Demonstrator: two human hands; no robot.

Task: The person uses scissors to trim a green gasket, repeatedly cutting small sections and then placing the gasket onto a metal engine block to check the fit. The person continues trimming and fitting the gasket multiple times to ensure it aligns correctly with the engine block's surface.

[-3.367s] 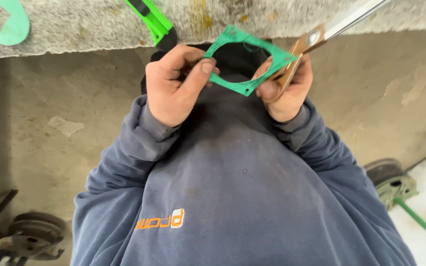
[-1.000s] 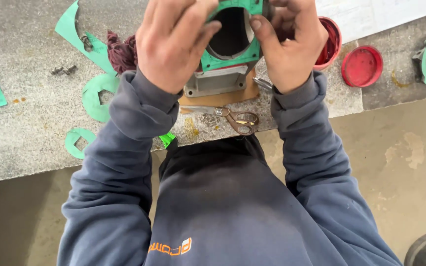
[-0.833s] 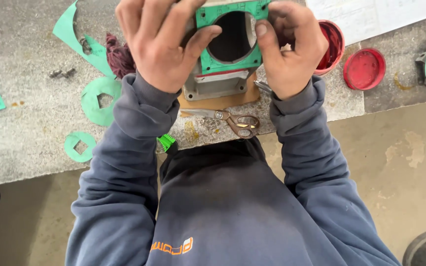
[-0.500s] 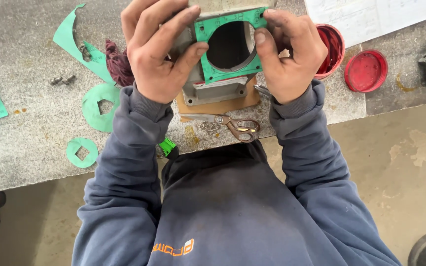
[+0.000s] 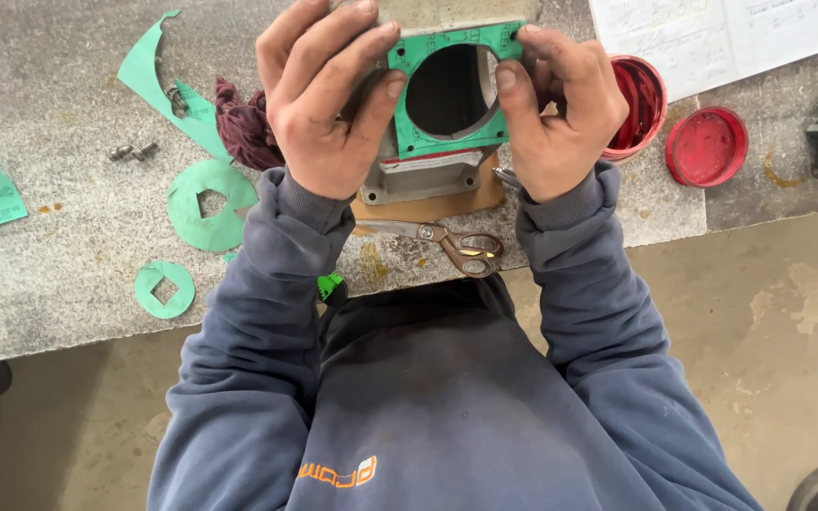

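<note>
Shifted slightly lower and toward 6 o'clock since half a second ago: both hands and the green gasket, otherwise pressed to the same part

Grey stone bench (image 5: 68,255) across the upper half, bare concrete floor (image 5: 778,303) from 3 to 6 o'clock

Grey metal housing (image 5: 423,175) at 12 o'clock on a brown board (image 5: 433,205), round opening facing up

Green gasket (image 5: 453,92) lying flat on the housing's face, its hole over the opening

Left hand (image 5: 328,99) at 11 o'clock, fingers spread and curled over the housing's left side, fingertips pinning the gasket's left edge

Right hand (image 5: 560,104) at 1 o'clock, thumb and forefinger pressing the gasket's right edge, other fingers wrapped round the housing

Paper sheets (image 5: 721,38) at 2 o'clock; red tub (image 5: 638,99) just beside the right hand, red lid (image 5: 706,146) near it

Green offcuts at 9 o'clock: a ring (image 5: 210,203) and a smaller ring (image 5: 165,289)

Scissors (image 5: 447,241) at 6 o'clock of the housing, near the bench edge
</note>
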